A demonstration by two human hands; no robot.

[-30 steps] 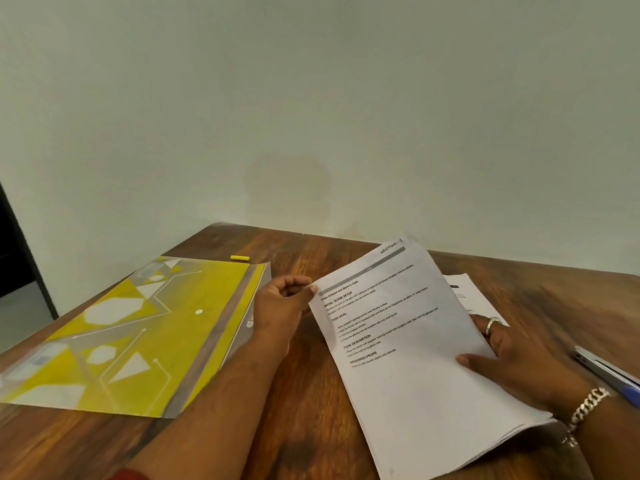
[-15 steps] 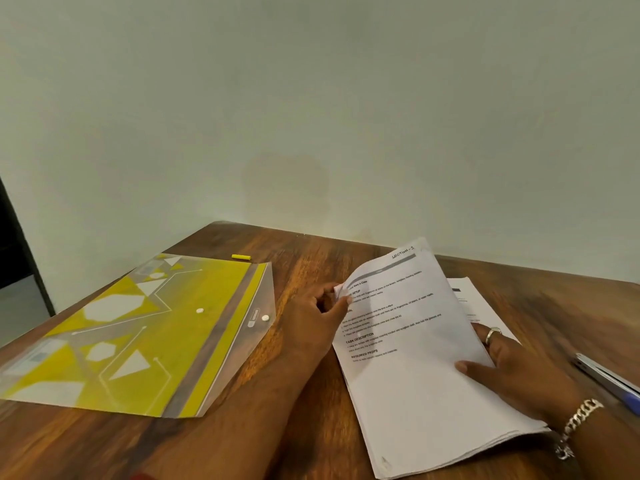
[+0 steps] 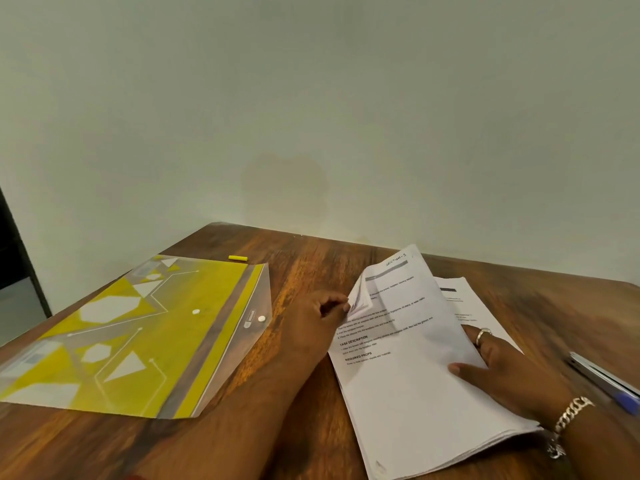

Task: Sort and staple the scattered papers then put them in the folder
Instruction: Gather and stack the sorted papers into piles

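left hand now curled at the lifted left edge of the papers, seemingly pinching; right hand gripping their right side

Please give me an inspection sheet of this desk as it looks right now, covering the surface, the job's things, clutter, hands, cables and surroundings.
Surface: wooden table, dark grain, set against the wall.
Job's things: stack of papers at the right, its left edge fanned up; another printed sheet lies under it; yellow folder flat at the left, flap unsnapped; stapler at the right edge, partly out of frame.
Clutter: small yellow object beyond the folder, too small to identify.
Hands: left hand lifts the stack's left edge with its fingers; right hand pinches the stack's right side.
Cables: nothing seen.
Surroundings: plain pale wall; dark furniture at the far left.
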